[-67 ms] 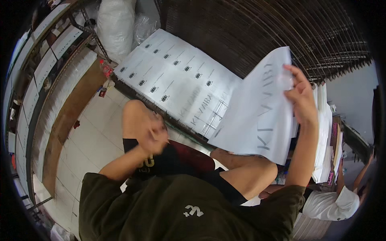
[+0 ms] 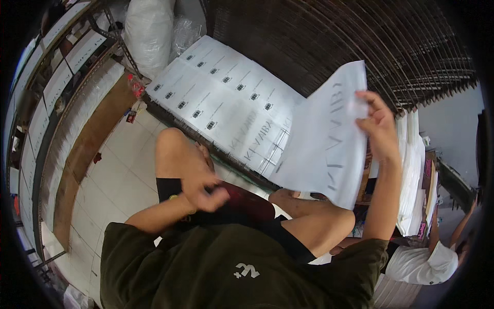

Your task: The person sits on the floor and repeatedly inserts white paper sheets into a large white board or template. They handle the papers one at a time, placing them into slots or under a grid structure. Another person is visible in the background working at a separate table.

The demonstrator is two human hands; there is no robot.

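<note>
My right hand [image 2: 380, 121] pinches the right edge of a large thin white sheet [image 2: 321, 136] printed with grey lettering. The sheet hangs curved from my fingers, its lower end by my right knee. Below and left of it, similar white printed sheets [image 2: 221, 85] lie side by side on a dark wire rack [image 2: 264, 164]; small dark print marks run in rows over them. Over my left leg, apart from the sheets, is my left hand [image 2: 203, 191]. Its fingers look bent but are smeared by motion, and I see nothing clearly held in it.
Stacked wire racks [image 2: 391, 46] rise behind the sheets. Shelving with long boxes [image 2: 56, 92] lines the left, near a big plastic-wrapped bundle [image 2: 149, 38] and a red-labelled bottle [image 2: 135, 86]. White stacks [image 2: 409, 175] stand at right, where another person [image 2: 424, 265] in a white shirt works.
My right hand has shifted slightly left with the sheet, which swings left over the rack. My left hand has moved a little right and down.
</note>
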